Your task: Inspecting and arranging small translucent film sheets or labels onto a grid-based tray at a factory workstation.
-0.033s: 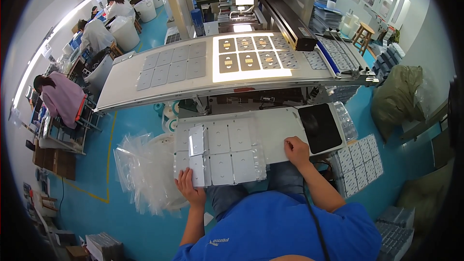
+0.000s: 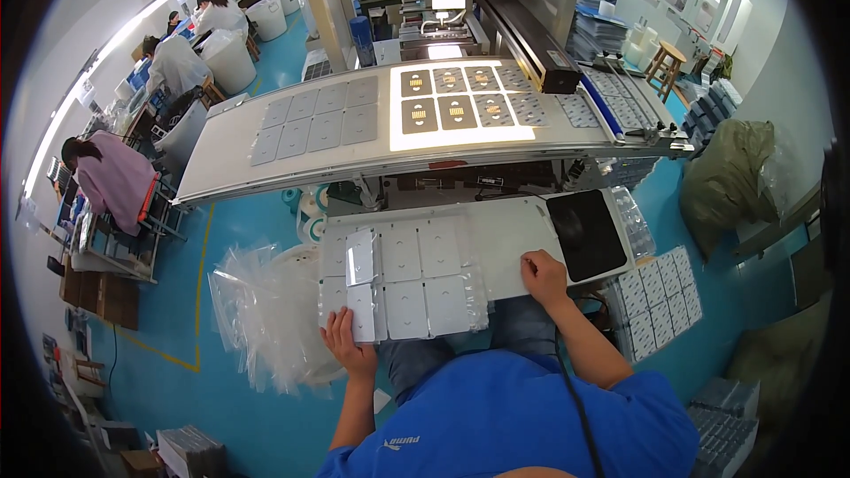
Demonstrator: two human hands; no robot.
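Grey card sheets (image 2: 405,310) are lying across the left part of the white counter (image 2: 506,252), their near edge reaching over the person's lap, with glossy clear film (image 2: 478,308) showing along the right side. On top, toward the left, a narrower strip (image 2: 360,258) is overlapping them and catching a bright glare.

And the left hand (image 2: 350,347) is resting right at the lower-left corner of the sheets! Its fingers (image 2: 336,326) are lying extended and slightly spread over the edge, touching the sheets from above without wrapping around them.

Over on the other side, the right hand (image 2: 544,276) is sitting at the near edge of the counter, well apart from the sheets. Its fingers are curling loosely inward; whether they are holding anything, one cannot tell from this angle. Just beside it a black mat (image 2: 598,252) is lying, a dark mouse (image 2: 567,221) sitting on its left part.

Down to the left, clear plastic bags (image 2: 257,319) are spilling in a loose heap. Beyond the counter, a long machine bed (image 2: 226,146) is carrying more grey cards (image 2: 310,124), and dark cards (image 2: 456,112) are lying on a brightly lit patch. To the right, patterned sheets (image 2: 657,303) are standing stacked low beside the counter.
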